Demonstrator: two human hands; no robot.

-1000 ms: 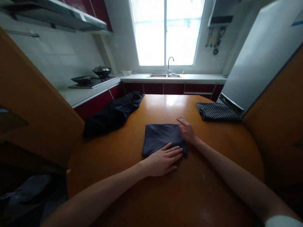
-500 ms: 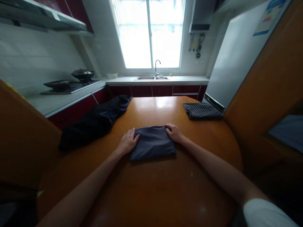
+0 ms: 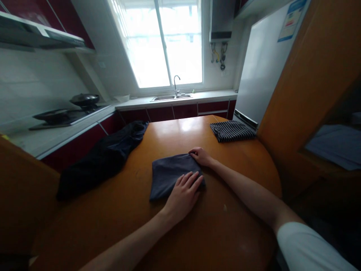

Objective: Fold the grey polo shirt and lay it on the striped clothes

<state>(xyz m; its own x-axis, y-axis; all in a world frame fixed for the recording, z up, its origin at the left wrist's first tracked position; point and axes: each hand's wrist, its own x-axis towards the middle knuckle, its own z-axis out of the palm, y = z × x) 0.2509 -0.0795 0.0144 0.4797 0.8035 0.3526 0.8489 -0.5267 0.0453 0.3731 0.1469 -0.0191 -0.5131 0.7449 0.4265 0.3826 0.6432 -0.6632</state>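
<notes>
A folded dark grey cloth [image 3: 166, 175] lies in the middle of the round orange table [image 3: 225, 226]. My left hand [image 3: 183, 194] rests flat on the cloth's near right corner, fingers stretched out and together. My right hand [image 3: 200, 156] touches the cloth's far right corner, its fingers curled at the edge; whether they pinch the fabric is unclear.
A crumpled black garment [image 3: 104, 156] lies across the table's left edge. A folded striped cloth [image 3: 231, 130] sits at the far right, beside a white fridge [image 3: 262, 64]. Behind are a counter with a sink [image 3: 170, 97] and a stove with pans [image 3: 70, 109].
My left hand moved from the cloth's far left corner to its near right corner. The right hand stayed at the far right corner. The camera shifted a little to the right.
</notes>
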